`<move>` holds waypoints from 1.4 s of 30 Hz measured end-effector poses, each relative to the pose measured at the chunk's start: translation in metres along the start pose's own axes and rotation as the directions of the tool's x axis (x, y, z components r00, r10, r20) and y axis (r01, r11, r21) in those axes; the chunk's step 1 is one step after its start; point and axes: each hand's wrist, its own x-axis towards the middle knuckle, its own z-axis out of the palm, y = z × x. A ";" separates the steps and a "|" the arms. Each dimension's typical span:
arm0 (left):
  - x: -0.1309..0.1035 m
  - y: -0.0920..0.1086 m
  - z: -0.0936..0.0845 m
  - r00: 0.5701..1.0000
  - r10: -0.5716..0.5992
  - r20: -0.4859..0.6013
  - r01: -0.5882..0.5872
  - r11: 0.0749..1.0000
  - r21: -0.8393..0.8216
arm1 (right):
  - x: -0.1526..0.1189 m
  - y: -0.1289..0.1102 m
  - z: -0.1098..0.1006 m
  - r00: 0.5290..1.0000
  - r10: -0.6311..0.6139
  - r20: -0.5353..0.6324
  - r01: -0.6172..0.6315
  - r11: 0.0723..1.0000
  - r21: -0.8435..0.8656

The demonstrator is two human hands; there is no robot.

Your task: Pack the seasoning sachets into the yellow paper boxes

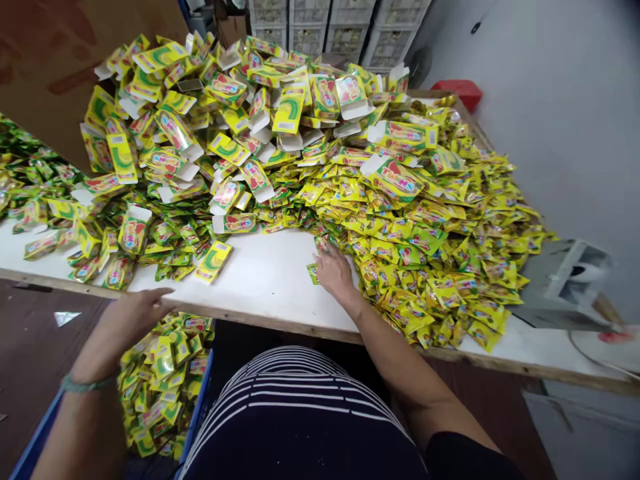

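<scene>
At the counter's far left, green packets lie in a heap, with a large cardboard box slanting above them and blocking the view of what is behind it. The left hand hovers by the front edge, left of the middle, holding nothing that shows, fingers loosely stretched to the right. Below it, beneath that edge, a blue crate holds many small yellow-and-green boxes. More small boxes, many with white end flaps open, are piled high from the left part across the back edge, partly burying the green packets; one box lies flat near the front edge, right of the left hand. Behind the pile stand stacked white crates. Right of the bare middle patch, the right hand reaches down with bent fingers to a green packet at the heap's edge; whether it is gripped cannot be told. Another packet lies just left of this hand. Yellow packets fill the right part from back to front, hemming in the hand. A red object sits by the back right corner, and a grey machine stands right of the heap.
</scene>
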 end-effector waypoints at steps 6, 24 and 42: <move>0.064 0.141 0.020 0.923 0.293 -0.250 -0.337 0.929 -0.155 | 0.012 -0.032 0.011 0.984 -0.163 0.071 0.158 0.985 0.068; 0.113 0.190 0.055 0.852 0.195 -0.486 -0.433 0.784 -0.445 | 0.010 -0.018 0.011 0.999 0.047 -0.022 -0.039 0.959 0.282; 0.009 0.215 0.067 0.947 0.316 0.057 0.212 -0.480 -0.851 | -0.060 -0.074 -0.015 0.762 -0.504 -0.406 0.642 0.671 0.372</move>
